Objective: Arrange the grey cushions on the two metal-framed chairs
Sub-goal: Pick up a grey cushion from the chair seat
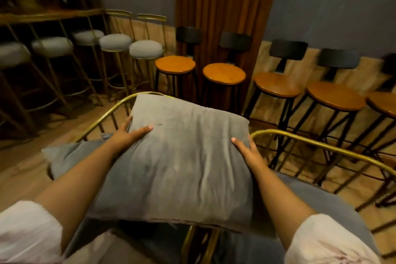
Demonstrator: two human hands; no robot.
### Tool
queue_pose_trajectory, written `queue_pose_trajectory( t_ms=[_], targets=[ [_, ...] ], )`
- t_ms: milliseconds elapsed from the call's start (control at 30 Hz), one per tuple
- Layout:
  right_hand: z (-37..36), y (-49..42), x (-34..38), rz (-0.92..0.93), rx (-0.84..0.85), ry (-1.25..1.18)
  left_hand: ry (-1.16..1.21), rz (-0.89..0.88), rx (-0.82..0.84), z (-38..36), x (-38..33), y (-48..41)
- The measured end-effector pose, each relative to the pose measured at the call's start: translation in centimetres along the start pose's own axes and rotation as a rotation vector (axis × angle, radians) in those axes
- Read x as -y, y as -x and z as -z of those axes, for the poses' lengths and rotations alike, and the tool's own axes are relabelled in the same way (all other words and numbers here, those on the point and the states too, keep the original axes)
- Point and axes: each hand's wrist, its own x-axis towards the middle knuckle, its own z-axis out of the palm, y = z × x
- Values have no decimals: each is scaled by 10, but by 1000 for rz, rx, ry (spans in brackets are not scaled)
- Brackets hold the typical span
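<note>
I hold a large grey cushion (180,163) flat in front of me, above the gap between two gold metal-framed chairs. My left hand (130,134) grips its left edge and my right hand (247,150) grips its right edge. Another grey cushion (70,156) lies under my left arm on the left chair, whose curved brass back rail (120,104) shows behind it. The right chair's brass rail (317,144) arcs to the right over its grey seat (304,191). The held cushion hides most of both seats.
Wooden round stools with black backs (224,76) line the far wall beside a brown curtain (222,6). Gold-legged bar stools with grey padded tops (146,49) stand at a counter on the left. The floor is wood-toned tile.
</note>
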Motion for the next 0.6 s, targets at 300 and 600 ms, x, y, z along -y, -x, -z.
queue_pose_trajectory(
  t_ms=[300, 600],
  targets=[
    [-105, -101, 7, -24, -66, -7, -63, 34, 59, 53, -12, -157],
    [-171, -162, -40, -219, -28, 222, -537, 71, 17, 30, 34, -256]
  ],
)
